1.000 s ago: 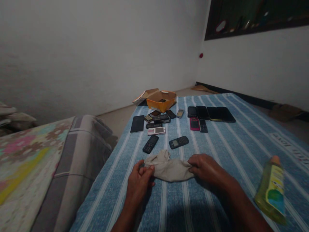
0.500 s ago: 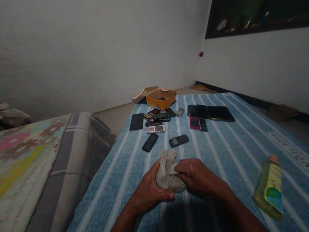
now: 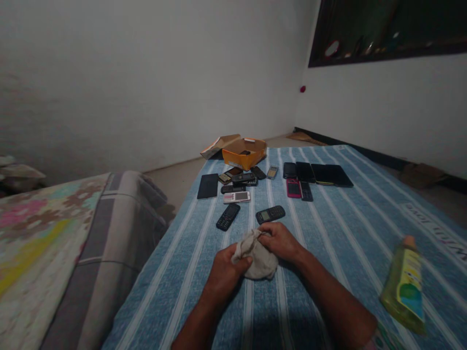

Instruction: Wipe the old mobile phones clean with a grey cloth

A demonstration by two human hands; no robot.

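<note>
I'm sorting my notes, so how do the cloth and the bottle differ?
The cloth is pale and plain; the bottle is yellow-green with a colourful label. The cloth is crumpled; the bottle tapers toward its top. The left hand and right hand hold the cloth; neither touches the bottle. Both are nearer the camera than the box.

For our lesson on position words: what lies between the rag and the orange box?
In the head view, several phones lie between the rag and the orange box, the white phone among them.
</note>
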